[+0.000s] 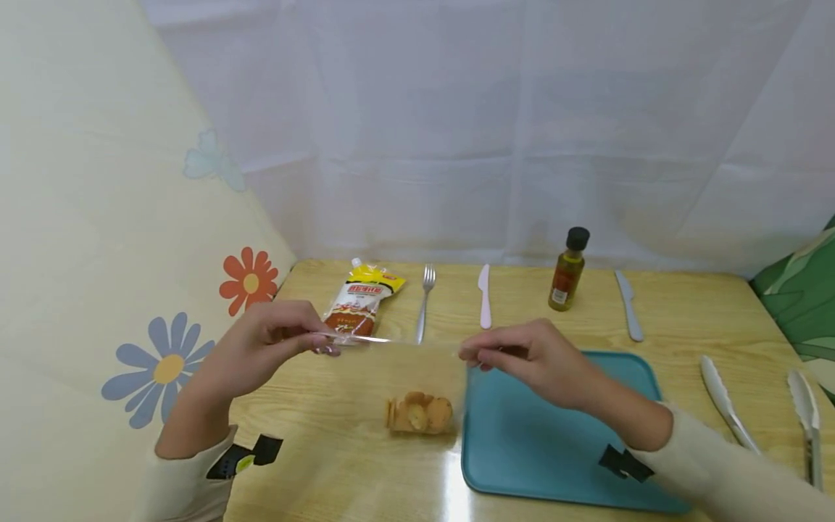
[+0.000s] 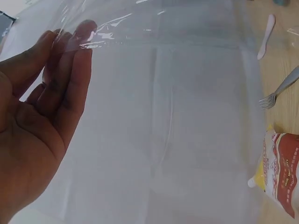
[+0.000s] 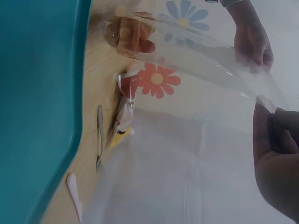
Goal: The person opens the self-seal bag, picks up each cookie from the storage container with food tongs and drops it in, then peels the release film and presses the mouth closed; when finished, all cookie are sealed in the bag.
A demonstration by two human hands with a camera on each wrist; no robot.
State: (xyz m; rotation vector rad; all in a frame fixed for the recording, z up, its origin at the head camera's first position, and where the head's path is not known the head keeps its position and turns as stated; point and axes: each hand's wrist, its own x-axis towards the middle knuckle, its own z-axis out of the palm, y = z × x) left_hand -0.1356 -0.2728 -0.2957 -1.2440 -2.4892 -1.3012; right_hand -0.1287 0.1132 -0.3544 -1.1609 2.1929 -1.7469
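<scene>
A clear plastic bag (image 1: 417, 370) hangs stretched between my two hands, its top edge pulled nearly level. Round golden biscuits (image 1: 420, 415) lie bunched at its bottom, also visible in the right wrist view as biscuits (image 3: 131, 35). My left hand (image 1: 277, 337) pinches the bag's upper left corner between thumb and fingers; the left wrist view shows the left hand (image 2: 51, 88) with shiny film at its fingertips. The upper right corner is pinched by my right hand (image 1: 528, 355), which is over the far left part of a teal tray (image 1: 554, 449).
Behind the bag stand a sauce pouch (image 1: 357, 301) with a yellow top, a fork (image 1: 425, 301), a pink knife (image 1: 485, 297), an oil bottle (image 1: 567, 270) and a grey knife (image 1: 629, 306). Metal tongs (image 1: 809, 420) lie at the right. A white cloth (image 1: 457, 145) hangs behind the table.
</scene>
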